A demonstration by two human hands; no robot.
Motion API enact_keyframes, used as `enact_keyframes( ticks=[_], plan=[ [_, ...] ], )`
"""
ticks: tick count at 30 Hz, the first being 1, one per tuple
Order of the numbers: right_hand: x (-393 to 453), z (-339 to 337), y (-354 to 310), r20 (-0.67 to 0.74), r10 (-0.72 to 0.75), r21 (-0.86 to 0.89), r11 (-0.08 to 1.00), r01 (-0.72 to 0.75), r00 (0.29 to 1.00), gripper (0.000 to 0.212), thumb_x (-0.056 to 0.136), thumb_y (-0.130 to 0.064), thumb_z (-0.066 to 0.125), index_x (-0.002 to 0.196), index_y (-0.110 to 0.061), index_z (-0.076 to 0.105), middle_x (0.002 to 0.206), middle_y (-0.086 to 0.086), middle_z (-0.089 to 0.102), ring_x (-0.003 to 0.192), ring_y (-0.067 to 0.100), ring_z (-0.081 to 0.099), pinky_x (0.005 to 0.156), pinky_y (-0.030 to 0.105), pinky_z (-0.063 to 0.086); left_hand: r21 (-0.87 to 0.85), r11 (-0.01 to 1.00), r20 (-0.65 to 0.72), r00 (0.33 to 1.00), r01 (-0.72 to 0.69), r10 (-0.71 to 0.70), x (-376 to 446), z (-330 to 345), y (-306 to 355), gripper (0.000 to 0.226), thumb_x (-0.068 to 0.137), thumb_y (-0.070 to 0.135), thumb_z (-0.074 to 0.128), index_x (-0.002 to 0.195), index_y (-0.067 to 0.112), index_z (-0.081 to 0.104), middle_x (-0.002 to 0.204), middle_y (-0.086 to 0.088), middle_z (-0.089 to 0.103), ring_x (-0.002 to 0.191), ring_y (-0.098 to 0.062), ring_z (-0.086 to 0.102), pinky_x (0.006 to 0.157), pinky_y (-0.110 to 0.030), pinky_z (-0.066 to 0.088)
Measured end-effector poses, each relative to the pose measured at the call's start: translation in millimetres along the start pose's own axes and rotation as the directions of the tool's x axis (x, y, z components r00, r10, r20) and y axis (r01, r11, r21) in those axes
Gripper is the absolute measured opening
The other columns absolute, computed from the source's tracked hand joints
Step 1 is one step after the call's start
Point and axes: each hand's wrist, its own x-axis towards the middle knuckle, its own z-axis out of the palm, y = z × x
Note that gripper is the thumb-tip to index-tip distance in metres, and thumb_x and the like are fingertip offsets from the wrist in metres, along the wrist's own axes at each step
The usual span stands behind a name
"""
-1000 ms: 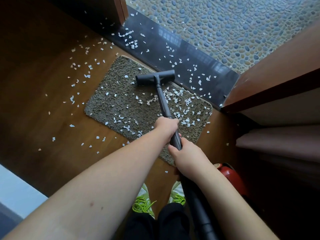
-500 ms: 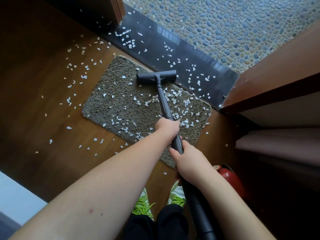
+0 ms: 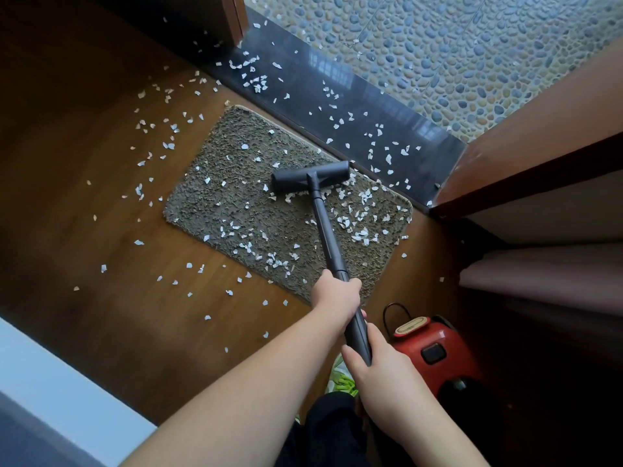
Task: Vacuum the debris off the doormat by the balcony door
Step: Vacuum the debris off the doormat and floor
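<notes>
Doormat (image 3: 236, 203) ahead of both hands; left grip (image 3: 335, 294), right grip (image 3: 381, 369) clasp wand (image 3: 325, 227); nozzle (image 3: 310, 176) seemingly touching mat.

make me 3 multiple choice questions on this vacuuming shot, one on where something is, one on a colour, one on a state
1. Where does the vacuum head rest?
A. on the doormat, near its edge by the dark threshold
B. on the pebble floor
C. on the bare wood floor

2. What colour is the vacuum body?
A. blue
B. red
C. white

3. How are the hands on the wand?
A. both off it
B. only one grips
C. both grip it

Answers: 1 A, the head sits on the doormat near the threshold. 2 B, the canister is red. 3 C, the left hand and right hand both wrap the wand.
</notes>
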Motion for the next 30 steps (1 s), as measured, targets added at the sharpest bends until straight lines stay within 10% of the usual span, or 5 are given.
enact_keyframes(
  ticks=[30],
  plan=[
    [-31,42,13,0.08,-0.04,-0.062,0.997,0.046,0.996,0.06,0.095,-0.045,0.046,0.149,-0.045,0.017,0.115,0.001,0.066,0.095,0.02,0.067,0.079,0.025,0.049,-0.149,0.986,-0.071,0.994,0.074,-0.085,-25,-27,-62,0.023,0.092,0.021,0.057,0.112,0.012,0.05,0.082,-0.007,0.062,0.047,-0.026,0.064,0.044,-0.03,0.055]
  ],
)
